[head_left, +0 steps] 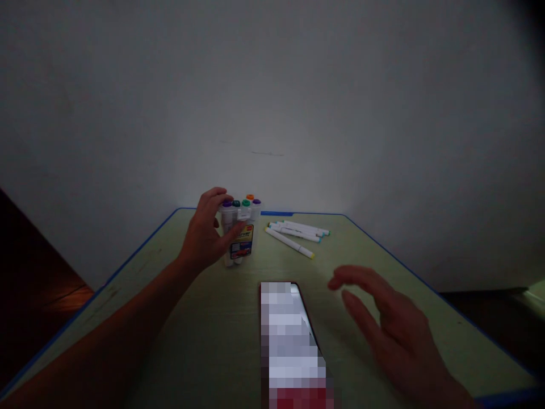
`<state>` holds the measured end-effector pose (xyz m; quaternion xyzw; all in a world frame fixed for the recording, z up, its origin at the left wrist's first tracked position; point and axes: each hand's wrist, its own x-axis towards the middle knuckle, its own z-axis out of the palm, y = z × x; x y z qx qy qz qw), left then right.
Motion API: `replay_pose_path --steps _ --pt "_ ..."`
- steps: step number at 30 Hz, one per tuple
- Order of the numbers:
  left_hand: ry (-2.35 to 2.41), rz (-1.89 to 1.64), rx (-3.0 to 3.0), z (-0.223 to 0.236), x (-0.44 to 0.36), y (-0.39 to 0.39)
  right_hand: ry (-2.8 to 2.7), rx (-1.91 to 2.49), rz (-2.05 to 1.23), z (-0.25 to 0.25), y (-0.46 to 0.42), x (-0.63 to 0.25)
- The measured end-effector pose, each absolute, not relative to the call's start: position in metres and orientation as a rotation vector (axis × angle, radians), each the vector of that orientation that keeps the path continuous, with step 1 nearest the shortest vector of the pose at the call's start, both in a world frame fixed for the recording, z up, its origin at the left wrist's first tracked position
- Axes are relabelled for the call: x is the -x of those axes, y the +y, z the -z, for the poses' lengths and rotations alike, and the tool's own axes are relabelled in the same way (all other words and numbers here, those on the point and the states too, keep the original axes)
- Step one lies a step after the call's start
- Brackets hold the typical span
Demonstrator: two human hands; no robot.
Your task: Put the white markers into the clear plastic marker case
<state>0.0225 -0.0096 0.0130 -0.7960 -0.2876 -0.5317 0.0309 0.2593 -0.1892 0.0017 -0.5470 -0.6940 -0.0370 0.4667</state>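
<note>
My left hand (pixel 206 230) is wrapped round a clear plastic marker case (pixel 241 241), its thumb across the front label. The case stands upright on the table, with several markers (pixel 246 203) inside showing purple, green and orange ends. To the right of the case lies a loose pile of white markers (pixel 293 232), one of them with yellow ends nearest to me. My right hand (pixel 392 318) hovers over the right side of the table, thumb and fingers apart, with nothing between them.
A phone (pixel 293 335) with a lit, blurred-out screen lies on the table in front of me. The pale table (pixel 204 329) has a blue edge and meets a bare white wall (pixel 272 102) at the back. Dark floor shows on both sides.
</note>
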Motion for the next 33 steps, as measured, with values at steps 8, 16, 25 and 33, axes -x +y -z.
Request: replay_pose_path --steps 8,16,25,33 --pt "-0.936 1.619 2.41 -0.012 -0.019 -0.006 -1.857 1.766 0.212 -0.013 -0.052 -0.269" --pt "-0.967 1.598 2.433 -0.012 -0.018 -0.007 -1.74 1.803 0.076 0.028 -0.041 -0.289" --pt "-1.002 1.613 2.433 -0.012 -0.015 -0.003 -1.738 1.917 -0.006 0.014 -0.044 -0.282" --pt "-1.008 1.637 2.448 -0.012 -0.016 -0.004 -1.934 1.98 -0.062 0.018 -0.042 -0.287"
